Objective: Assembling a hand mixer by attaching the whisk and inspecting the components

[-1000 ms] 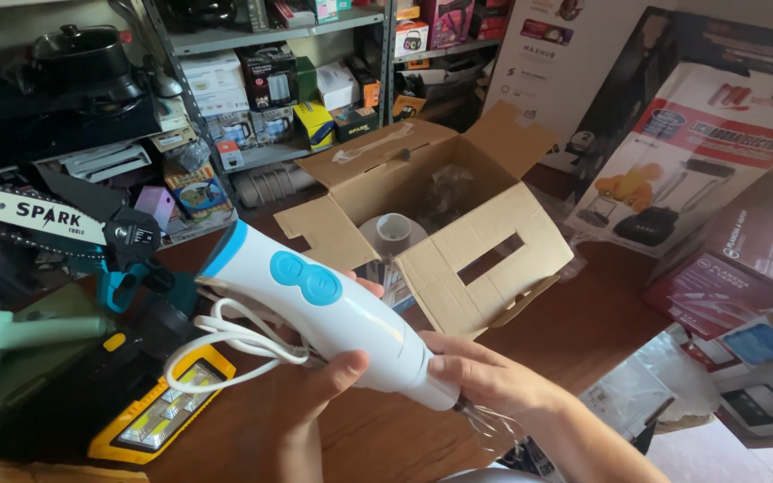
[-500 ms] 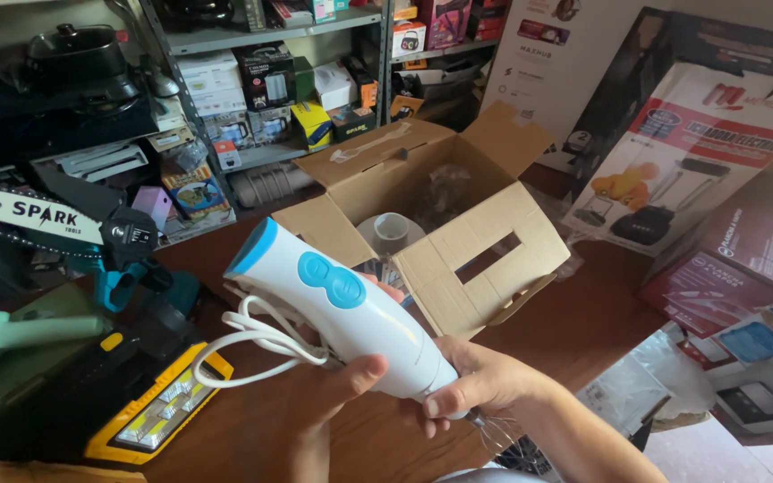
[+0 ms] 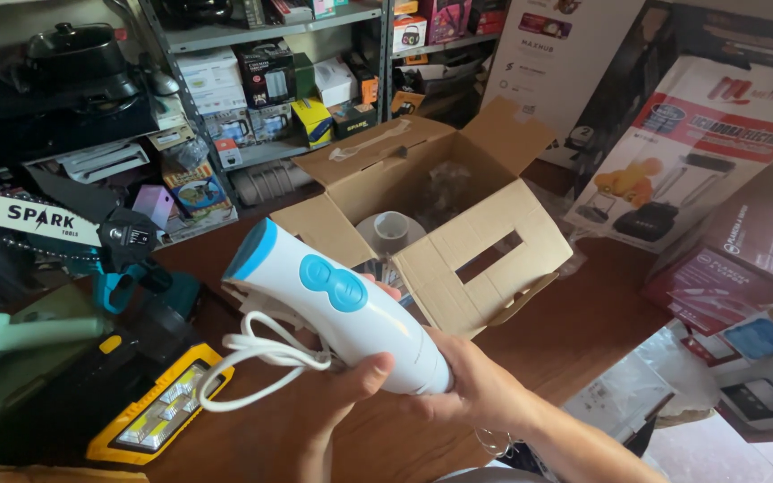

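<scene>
A white hand blender body with blue buttons and a blue end cap lies tilted across the middle of the view. My right hand grips its lower end. My left hand supports it from below, thumb against its side. The blender's coiled white cord hangs under it. A wire whisk end shows just below my right hand. Behind the blender stands an open cardboard box with a white plastic part inside.
A brown wooden table carries the box. A yellow and black work light lies at the left front, a chainsaw behind it. Shelves of boxed goods stand at the back. Printed appliance cartons crowd the right.
The blender has shifted slightly right and closer to the box. My left hand has moved further under it, with the thumb now on its side.
</scene>
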